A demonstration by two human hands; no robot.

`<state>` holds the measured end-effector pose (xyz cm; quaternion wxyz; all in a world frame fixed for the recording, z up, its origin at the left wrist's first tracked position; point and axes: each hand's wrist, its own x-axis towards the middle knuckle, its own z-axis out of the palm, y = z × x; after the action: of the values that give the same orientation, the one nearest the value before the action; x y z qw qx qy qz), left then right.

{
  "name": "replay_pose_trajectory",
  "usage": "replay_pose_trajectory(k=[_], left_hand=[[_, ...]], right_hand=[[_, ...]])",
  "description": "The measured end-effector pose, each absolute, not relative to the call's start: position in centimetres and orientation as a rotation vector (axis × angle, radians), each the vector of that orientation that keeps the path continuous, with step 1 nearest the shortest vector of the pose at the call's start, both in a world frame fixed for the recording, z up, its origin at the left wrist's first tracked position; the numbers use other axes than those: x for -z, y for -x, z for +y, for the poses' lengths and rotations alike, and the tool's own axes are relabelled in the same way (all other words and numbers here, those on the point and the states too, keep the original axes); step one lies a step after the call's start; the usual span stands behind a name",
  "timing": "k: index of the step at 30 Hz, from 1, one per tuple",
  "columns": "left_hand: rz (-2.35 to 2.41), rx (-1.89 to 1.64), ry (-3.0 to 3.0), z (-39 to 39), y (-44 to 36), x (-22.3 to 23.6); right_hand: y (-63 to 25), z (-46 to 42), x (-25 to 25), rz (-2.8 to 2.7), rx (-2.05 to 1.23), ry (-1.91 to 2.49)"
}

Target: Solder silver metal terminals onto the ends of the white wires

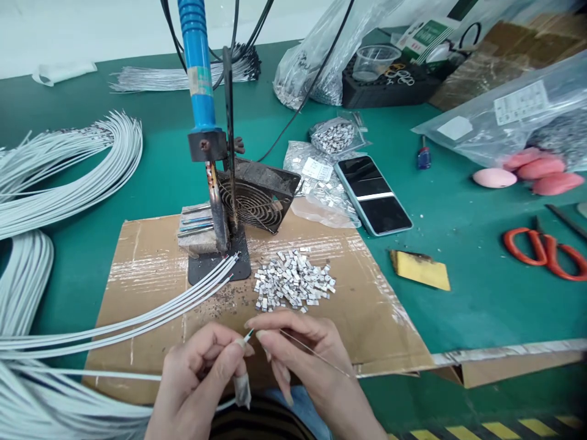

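My left hand [202, 373] pinches a white cable [248, 337] near its end, where a bit of green inner wire shows. Some whitish tape is wrapped on one of its fingers. Close against that end, my right hand [305, 348] has thumb and forefinger together, and a thin solder wire [316, 353] runs back from them across the hand. Ahead lies a pile of small silvery-white pieces [293, 281] on a cardboard sheet [151, 269]. To its left, several white cables [183, 308] rest with their stripped ends on the base of a blue-handled soldering iron stand.
The blue soldering iron [202, 104] stands upright, tip down, beside a small black fan [261, 195]. White cable bundles [92, 177] fill the left. On the right are a phone [373, 195], yellow sponge [422, 271], red-handled scissors [545, 250] and plastic bags [486, 122].
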<state>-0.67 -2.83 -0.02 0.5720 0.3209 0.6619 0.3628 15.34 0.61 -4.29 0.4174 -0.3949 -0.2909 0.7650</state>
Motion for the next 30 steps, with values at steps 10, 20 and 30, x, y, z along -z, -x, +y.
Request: replay_pose_trajectory(k=[10, 20, 30], left_hand=[[1.315, -0.668, -0.574, -3.4, 2.8, 1.2], [1.398, -0.764, -0.504, -3.3, 1.9, -0.2], [1.433, -0.927, -0.701, -3.0, 1.7, 0.9]], right_hand=[[-14.0, 0.0, 5.0, -0.557, -2.074, 0.786], [-14.9, 1.1, 4.7, -0.479, -1.867, 0.894], [-13.8, -0.6, 3.7, -0.967, -1.601, 0.942]])
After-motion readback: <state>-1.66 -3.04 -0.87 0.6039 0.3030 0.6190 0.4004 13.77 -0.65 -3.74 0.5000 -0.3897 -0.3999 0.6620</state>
